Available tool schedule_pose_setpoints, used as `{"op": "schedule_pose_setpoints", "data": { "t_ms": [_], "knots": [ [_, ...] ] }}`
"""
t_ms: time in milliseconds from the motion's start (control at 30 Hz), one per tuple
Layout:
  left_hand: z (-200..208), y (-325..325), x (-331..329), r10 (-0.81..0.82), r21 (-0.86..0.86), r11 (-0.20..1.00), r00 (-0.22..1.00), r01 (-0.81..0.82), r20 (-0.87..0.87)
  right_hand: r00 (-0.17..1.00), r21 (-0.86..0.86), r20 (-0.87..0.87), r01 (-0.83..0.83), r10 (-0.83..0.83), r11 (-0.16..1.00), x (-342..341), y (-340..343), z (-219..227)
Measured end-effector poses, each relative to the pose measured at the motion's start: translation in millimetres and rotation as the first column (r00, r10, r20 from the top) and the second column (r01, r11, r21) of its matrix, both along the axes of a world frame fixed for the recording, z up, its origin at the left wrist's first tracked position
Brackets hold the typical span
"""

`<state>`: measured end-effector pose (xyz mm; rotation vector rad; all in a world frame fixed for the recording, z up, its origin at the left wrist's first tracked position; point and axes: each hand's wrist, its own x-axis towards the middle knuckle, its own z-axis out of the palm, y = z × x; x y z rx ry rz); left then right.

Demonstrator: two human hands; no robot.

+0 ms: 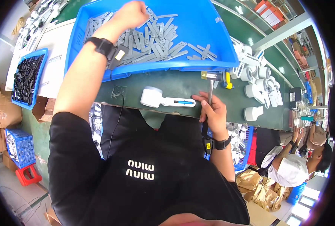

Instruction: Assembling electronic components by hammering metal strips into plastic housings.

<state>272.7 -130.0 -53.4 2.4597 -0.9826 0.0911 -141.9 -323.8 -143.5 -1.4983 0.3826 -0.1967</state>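
Observation:
My left hand (134, 14) is over the far side of a large blue bin (209, 41), its fingers curled closed; whatever they hold is hidden. Many flat grey strips (152, 39) lie heaped in that bin. In my right hand (215, 113) is a hammer (211, 90), its metal shaft upright and its head resting near the bin's front edge. The fingertips of this hand touch or nearly touch the handle end of a white plastic part (152, 97). That part lies on the green bench, with a round head and a blue insert in its handle slot.
White round-headed parts (263, 84) are piled at right, near a yellow-and-blue tool (227, 81). A blue tray (28, 77) of small black pieces sits at left. A cable (118, 124) hangs over the bench edge (133, 106). Another person (291, 165) sits at far right.

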Motion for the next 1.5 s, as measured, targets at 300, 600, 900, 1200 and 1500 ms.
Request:
{"op": "schedule_pose_setpoints", "data": {
  "t_ms": [300,600,900,1200,1500],
  "knots": [
    [-23.8,-1.7,-17.7,0.12,0.464,0.883,0.99,-0.069,-0.08,0.996,-0.032,-0.088,-0.006,0.003,0.999,13.2,0.7,8.3],
    [-15.9,11.0,-8.8,-0.116,0.043,0.993,0.986,0.112,0.12,0.991,-0.065,-0.117,0.051,-0.058,0.997,17.2,7.0,8.8],
    [33.7,1.6,-61.5,-0.203,-0.763,0.583,0.959,0.28,0.197,0.995,-0.084,-0.035,0.087,-0.091,0.993,7.3,2.5,4.6],
    [15.3,42.8,-239.2,-0.494,-0.554,0.568,0.79,0.609,0.363,0.99,0.213,0.141,-0.038,0.008,0.976,-4.7,-3.8,8.0],
    [-53.3,54.1,-262.7,-0.52,-0.6,0.602,0.829,0.527,0.206,0.988,0.334,0.157,-0.065,0.013,0.94,13.9,31.8,24.1]
  ]
}}
